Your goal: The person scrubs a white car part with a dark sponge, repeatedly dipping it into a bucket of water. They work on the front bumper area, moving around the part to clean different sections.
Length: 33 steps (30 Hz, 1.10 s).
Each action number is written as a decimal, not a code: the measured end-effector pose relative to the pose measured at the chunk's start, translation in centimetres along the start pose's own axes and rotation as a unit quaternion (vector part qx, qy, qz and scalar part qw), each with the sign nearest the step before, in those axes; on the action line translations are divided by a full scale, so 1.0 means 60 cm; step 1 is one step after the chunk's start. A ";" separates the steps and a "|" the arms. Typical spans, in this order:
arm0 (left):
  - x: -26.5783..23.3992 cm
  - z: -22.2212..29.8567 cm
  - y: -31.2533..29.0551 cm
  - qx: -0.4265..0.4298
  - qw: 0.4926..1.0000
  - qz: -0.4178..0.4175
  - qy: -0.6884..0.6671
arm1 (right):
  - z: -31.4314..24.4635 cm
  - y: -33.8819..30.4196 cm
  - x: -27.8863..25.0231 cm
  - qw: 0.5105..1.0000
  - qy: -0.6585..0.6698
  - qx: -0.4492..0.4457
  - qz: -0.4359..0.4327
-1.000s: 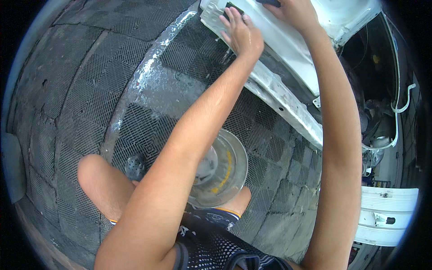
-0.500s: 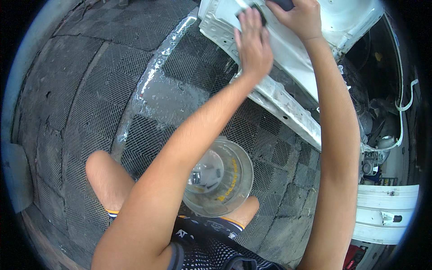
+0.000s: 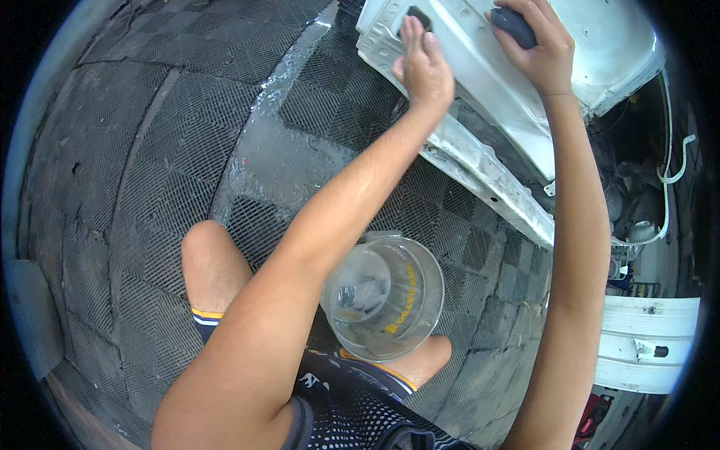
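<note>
In the head view, a person's left hand (image 3: 427, 71) stretches its fingers nearly straight against a dark pad (image 3: 420, 16) near the left edge of a white metal panel (image 3: 469, 64), its grip impossible to tell, while the right hand (image 3: 551, 56) curls closed around a dark grey block (image 3: 514, 28) above the same panel; a translucent bucket (image 3: 426, 300) stands between the knees on a ridged floor (image 3: 150, 217).

A dark shirt (image 3: 360, 431) has white dots (image 3: 341, 426) and a grey armhole band (image 3: 301, 426). Beyond the shirt, dark blue shorts (image 3: 375, 374) have yellow and white hem stripes (image 3: 206, 314).
</note>
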<state>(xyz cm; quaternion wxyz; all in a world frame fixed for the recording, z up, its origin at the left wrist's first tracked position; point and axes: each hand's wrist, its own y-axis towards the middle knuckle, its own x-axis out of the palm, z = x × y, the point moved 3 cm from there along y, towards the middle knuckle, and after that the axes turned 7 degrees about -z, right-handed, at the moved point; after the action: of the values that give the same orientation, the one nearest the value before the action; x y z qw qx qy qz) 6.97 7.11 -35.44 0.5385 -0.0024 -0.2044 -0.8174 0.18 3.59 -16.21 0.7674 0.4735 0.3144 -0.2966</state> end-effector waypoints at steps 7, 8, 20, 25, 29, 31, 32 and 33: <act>-0.004 -0.026 -0.004 -0.016 1.000 -0.014 0.017 | 0.001 -0.001 0.011 0.997 -0.068 -0.034 -0.004; -0.014 -0.032 0.031 -0.015 1.000 0.003 0.016 | 0.001 0.000 0.012 0.997 -0.071 -0.035 -0.005; -0.057 -0.092 0.004 -0.009 0.999 0.049 -0.012 | 0.006 -0.002 0.019 0.996 -0.078 -0.044 -0.008; -0.128 -0.122 0.045 -0.011 0.985 0.104 -0.139 | 0.005 -0.002 0.016 0.994 -0.101 -0.032 -0.015; -0.200 -0.100 0.182 0.041 0.976 0.177 -0.123 | 0.005 0.004 0.022 0.994 -0.099 -0.052 0.002; -0.207 -0.062 0.201 -0.015 0.960 0.091 -0.263 | 0.009 -0.007 0.014 0.995 -0.096 -0.032 -0.013; -0.208 -0.062 0.214 -0.004 0.961 0.060 -0.271 | 0.012 -0.011 0.012 0.995 -0.094 -0.026 -0.016; -0.216 -0.057 0.226 0.037 0.977 0.035 -0.205 | 0.012 -0.008 0.013 0.996 -0.090 -0.023 -0.016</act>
<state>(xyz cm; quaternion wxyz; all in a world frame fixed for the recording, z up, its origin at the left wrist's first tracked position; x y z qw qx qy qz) 25.08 12.78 -36.97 0.5133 -0.1568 -0.3403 -0.7721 0.45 2.65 -16.81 0.7982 0.4225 0.2585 -0.3429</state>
